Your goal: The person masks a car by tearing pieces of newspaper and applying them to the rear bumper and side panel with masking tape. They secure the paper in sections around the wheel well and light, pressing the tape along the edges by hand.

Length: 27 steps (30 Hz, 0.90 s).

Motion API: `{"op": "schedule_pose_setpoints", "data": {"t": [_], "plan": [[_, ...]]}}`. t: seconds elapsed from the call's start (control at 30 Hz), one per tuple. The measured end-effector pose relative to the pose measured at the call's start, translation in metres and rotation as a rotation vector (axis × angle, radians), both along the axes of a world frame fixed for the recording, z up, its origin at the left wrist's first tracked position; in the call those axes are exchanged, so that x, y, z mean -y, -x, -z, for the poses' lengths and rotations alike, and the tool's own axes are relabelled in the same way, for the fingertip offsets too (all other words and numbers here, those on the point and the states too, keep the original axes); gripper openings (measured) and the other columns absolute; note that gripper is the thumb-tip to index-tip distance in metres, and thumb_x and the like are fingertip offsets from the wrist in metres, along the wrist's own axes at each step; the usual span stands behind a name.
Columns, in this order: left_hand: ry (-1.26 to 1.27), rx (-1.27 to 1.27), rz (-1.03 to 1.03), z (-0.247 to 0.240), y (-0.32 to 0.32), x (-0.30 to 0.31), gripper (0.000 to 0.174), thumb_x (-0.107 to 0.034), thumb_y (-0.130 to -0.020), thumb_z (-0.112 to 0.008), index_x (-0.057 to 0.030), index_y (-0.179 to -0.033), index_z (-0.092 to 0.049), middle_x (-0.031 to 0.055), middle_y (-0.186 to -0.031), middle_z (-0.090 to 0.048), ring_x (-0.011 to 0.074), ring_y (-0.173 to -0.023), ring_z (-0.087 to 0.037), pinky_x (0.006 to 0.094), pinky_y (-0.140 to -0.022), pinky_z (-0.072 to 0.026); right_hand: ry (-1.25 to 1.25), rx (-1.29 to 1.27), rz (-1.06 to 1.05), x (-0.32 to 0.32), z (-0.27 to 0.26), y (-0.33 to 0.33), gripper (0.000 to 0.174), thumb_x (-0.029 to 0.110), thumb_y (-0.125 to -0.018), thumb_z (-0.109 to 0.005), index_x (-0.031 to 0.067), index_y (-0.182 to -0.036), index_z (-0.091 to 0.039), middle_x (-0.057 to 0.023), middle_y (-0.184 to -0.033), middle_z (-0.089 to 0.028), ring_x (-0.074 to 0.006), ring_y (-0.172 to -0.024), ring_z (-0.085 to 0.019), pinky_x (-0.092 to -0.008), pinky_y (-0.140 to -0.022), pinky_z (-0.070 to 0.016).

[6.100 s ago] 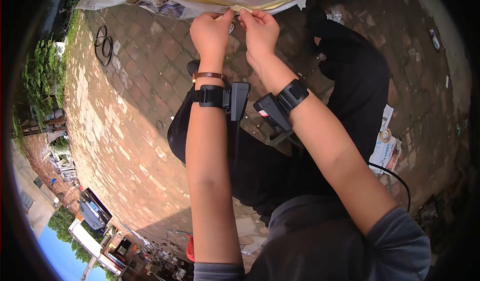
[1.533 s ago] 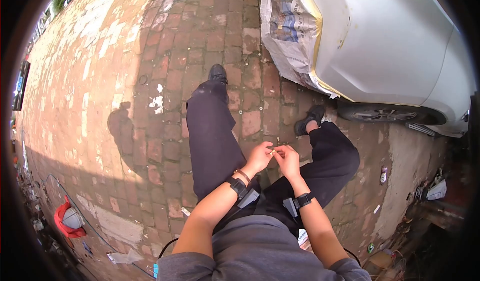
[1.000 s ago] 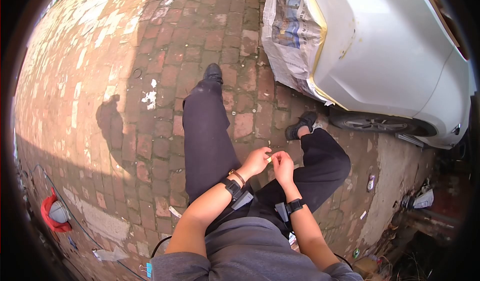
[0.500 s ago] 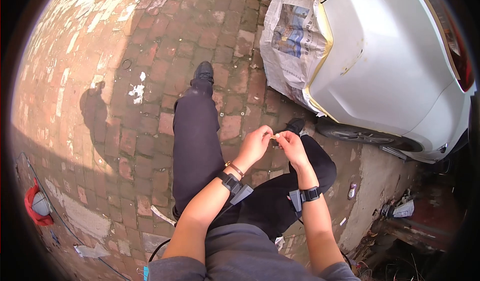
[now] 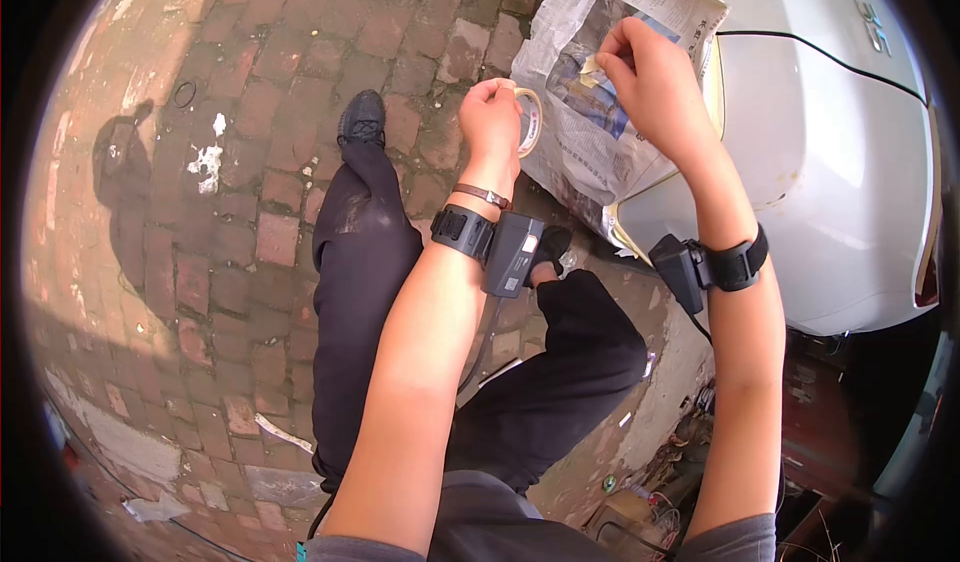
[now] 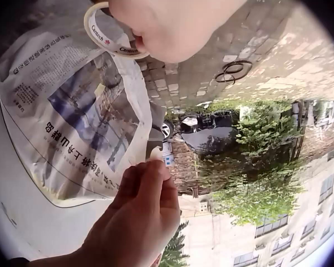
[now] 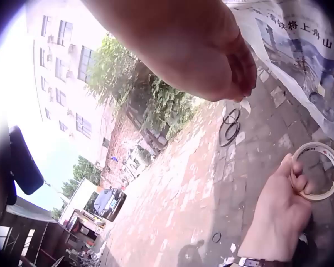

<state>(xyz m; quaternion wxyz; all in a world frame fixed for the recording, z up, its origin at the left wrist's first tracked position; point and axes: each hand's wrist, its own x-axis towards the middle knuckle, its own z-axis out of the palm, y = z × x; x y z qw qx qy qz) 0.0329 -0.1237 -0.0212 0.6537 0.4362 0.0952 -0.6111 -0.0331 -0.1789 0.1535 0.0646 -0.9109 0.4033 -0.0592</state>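
Observation:
My left hand point(image 5: 490, 127) grips a roll of masking tape point(image 5: 530, 122), which hangs on edge beside the fingers; "Cantech" shows inside its ring in the left wrist view. My right hand point(image 5: 655, 82) is raised in front of a newspaper sheet point(image 5: 592, 162) fixed over the corner of a white car point(image 5: 770, 152). Thumb and forefinger of that hand pinch a small pale piece of tape point(image 6: 156, 153). Yellowish tape point(image 5: 714, 92) runs along the sheet's border against the bodywork. Another short bit of tape point(image 6: 99, 89) sits on the newspaper's picture.
Brick paving point(image 5: 270, 182) spreads under the person, whose black-trousered legs point(image 5: 370, 222) are bent apart. Clutter point(image 5: 640, 502) and cables lie at the lower right. Black rings point(image 7: 230, 128) rest on the ground, and a dark car point(image 7: 108, 203) is parked farther off.
Both hands have parted after meeting over the lap; the right has risen to the newspaper, the left has moved up with the roll in view. The head view has drawn closer to the car.

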Motion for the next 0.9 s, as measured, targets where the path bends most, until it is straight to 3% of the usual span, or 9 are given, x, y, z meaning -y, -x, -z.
{"op": "schedule_pose_setpoints", "data": {"t": [0.07, 0.1, 0.17, 0.23, 0.33, 0.4, 0.63, 0.77, 0.9], "plan": [[0.107, 0.414, 0.056, 0.007, 0.010, 0.016, 0.030, -0.009, -0.096, -0.056, -0.0049, -0.124, -0.063, -0.0015, -0.077, -0.060, 0.0068, -0.067, -0.054, 0.0238, -0.061, -0.0427, -0.220, -0.150, 0.052, 0.057, -0.017, -0.006, 0.012, 0.011, -0.083, -0.069, -0.0005, -0.084, -0.067, -0.0185, -0.080, -0.069, -0.0325, -0.076, -0.069, -0.0387, -0.069, -0.0529], [0.225, 0.675, 0.028, 0.014, 0.026, 0.029, 0.044, -0.007, -0.096, -0.052, -0.0076, -0.140, -0.054, 0.0082, -0.092, -0.064, 0.0163, -0.078, -0.060, 0.0302, -0.074, -0.0486, -0.301, -0.245, 0.073, 0.084, -0.017, -0.005, 0.013, 0.013, -0.083, -0.070, 0.0004, -0.085, -0.071, -0.0177, -0.080, -0.071, -0.0298, -0.076, -0.070, -0.0368, -0.070, -0.0537], [0.209, 0.905, 0.183, -0.009, 0.037, 0.035, 0.052, -0.006, -0.095, -0.052, -0.0119, -0.146, -0.049, 0.0190, -0.109, -0.061, 0.0295, -0.096, -0.061, 0.0396, -0.088, -0.0485, -0.327, -0.512, 0.153, 0.132, -0.008, -0.004, 0.012, 0.016, -0.087, -0.069, 0.0039, -0.087, -0.069, -0.0001, -0.077, -0.065, -0.0104, -0.072, -0.059, -0.0274, -0.067, -0.0475], [0.258, 0.967, 0.256, -0.009, 0.045, 0.047, 0.052, -0.007, -0.093, -0.053, -0.0158, -0.144, -0.051, 0.0213, -0.113, -0.057, 0.0341, -0.103, -0.058, 0.0420, -0.092, -0.0468, -0.328, -0.567, 0.258, 0.145, 0.000, -0.007, 0.014, 0.018, -0.085, -0.069, 0.0048, -0.088, -0.070, -0.0002, -0.077, -0.064, -0.0116, -0.071, -0.058, -0.0286, -0.067, -0.0468], [0.322, 1.076, 0.322, -0.005, 0.052, 0.062, 0.053, -0.007, -0.090, -0.055, -0.0222, -0.141, -0.056, 0.0224, -0.116, -0.053, 0.0388, -0.110, -0.054, 0.0440, -0.096, -0.0454, -0.363, -0.785, 0.134, 0.159, 0.015, -0.013, 0.014, 0.020, -0.084, -0.070, 0.0063, -0.088, -0.070, 0.0002, -0.077, -0.064, -0.0133, -0.070, -0.057, -0.0311, -0.068, -0.0470], [0.338, 1.116, 0.325, -0.001, 0.057, 0.066, 0.053, -0.007, -0.089, -0.056, -0.0248, -0.138, -0.059, 0.0211, -0.115, -0.052, 0.0388, -0.111, -0.053, 0.0436, -0.095, -0.0456, -0.262, -0.917, 0.092, 0.166, 0.027, -0.012, 0.013, 0.019, -0.079, -0.072, 0.0063, -0.083, -0.070, -0.0073, -0.077, -0.067, -0.0199, -0.075, -0.063, -0.0337, -0.075, -0.0486], [0.354, 0.985, 0.126, 0.006, 0.071, 0.071, 0.050, -0.003, -0.086, -0.053, -0.0177, -0.134, -0.062, 0.0212, -0.108, -0.051, 0.0382, -0.107, -0.052, 0.0444, -0.094, -0.0451, 0.064, -1.261, -0.133, 0.178, 0.057, -0.007, 0.015, 0.017, -0.073, -0.075, 0.0075, -0.084, -0.076, -0.0178, -0.087, -0.073, -0.0360, -0.098, -0.067, -0.0426, -0.092, -0.0493], [0.315, 1.016, 0.068, -0.008, 0.074, 0.067, 0.051, 0.000, -0.082, -0.056, -0.0103, -0.133, -0.061, 0.0200, -0.106, -0.052, 0.0392, -0.106, -0.051, 0.0462, -0.093, -0.0442, 0.177, -1.266, -0.159, 0.177, 0.062, -0.007, 0.018, 0.018, -0.073, -0.076, 0.0060, -0.087, -0.077, -0.0181, -0.088, -0.073, -0.0357, -0.102, -0.066, -0.0440, -0.092, -0.0493], [0.368, 1.056, 0.092, -0.010, 0.075, 0.064, 0.053, 0.000, -0.081, -0.059, -0.0101, -0.132, -0.062, 0.0180, -0.106, -0.053, 0.0381, -0.108, -0.050, 0.0461, -0.094, -0.0426, 0.240, -1.215, -0.108, 0.169, 0.062, -0.006, 0.029, 0.015, -0.073, -0.077, -0.0003, -0.096, -0.072, -0.0183, -0.108, -0.070, -0.0376, -0.106, -0.065, -0.0439, -0.095, -0.0502]]}}
